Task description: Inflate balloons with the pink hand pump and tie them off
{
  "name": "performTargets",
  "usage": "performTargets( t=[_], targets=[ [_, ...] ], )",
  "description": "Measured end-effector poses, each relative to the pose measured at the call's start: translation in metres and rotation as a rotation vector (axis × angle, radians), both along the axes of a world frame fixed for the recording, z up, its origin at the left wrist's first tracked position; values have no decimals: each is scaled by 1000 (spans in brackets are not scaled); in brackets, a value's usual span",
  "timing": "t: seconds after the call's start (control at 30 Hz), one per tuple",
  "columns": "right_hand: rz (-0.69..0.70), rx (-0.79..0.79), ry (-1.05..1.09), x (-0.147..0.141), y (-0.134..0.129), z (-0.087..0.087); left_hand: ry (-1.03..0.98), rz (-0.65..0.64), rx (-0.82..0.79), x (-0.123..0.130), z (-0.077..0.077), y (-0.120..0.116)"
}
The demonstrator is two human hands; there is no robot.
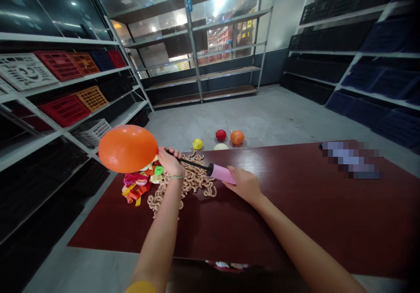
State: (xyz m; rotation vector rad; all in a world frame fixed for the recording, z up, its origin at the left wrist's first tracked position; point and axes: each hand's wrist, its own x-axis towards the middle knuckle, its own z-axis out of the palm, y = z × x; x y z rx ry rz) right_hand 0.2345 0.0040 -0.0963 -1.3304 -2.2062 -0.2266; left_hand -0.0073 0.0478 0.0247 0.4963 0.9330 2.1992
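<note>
A large inflated orange balloon (127,148) is at the left, above the table. My left hand (171,162) is closed at the balloon's neck, around the front end of a hand balloon pump (223,174); the exact join is hidden by the fingers. The pump has a pink barrel and a long black shaft, which lies between my hands. My right hand (244,184) is wrapped round the pink barrel. Beneath my left hand are a heap of uninflated balloons (136,188) in several colours and a pile of beige, curly, tube-like pieces (193,181).
The dark red table (288,214) carries a blurred purple object (351,159) at far right. Beyond its far edge, inflated balloons in yellow (197,144), red (221,135) and orange (237,138) rest on the floor. Shelves with crates (62,109) stand along the left.
</note>
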Motion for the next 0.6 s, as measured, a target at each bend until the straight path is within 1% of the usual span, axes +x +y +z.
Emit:
performTargets(
  t=[0.07, 0.17, 0.23, 0.3, 0.37, 0.5, 0.57, 0.6],
  targets=[
    [-46, 12, 14, 2, 0, -1, -3, -51, -4, 31, -11, -2],
    [-54, 26, 30, 4, -1, -2, -3, -155, -13, 76, -36, -8],
    [-32, 27, 24, 4, -2, -2, -3, -215, -24, 88, -48, -11],
    [-4, 19, 0, 4, -4, -2, -6, -230, -41, 81, -53, -13],
    [21, 10, -29, 2, -4, -2, -6, -202, -55, 57, -48, -12],
    [53, 5, -35, 0, -2, -4, 29, -112, -18, -3, -23, -6],
    [58, 5, -23, -1, 0, -5, 31, -63, 9, -19, -12, -3],
    [51, 8, -18, -1, 0, -5, 24, -41, 15, -20, -9, -1]
  ],
)
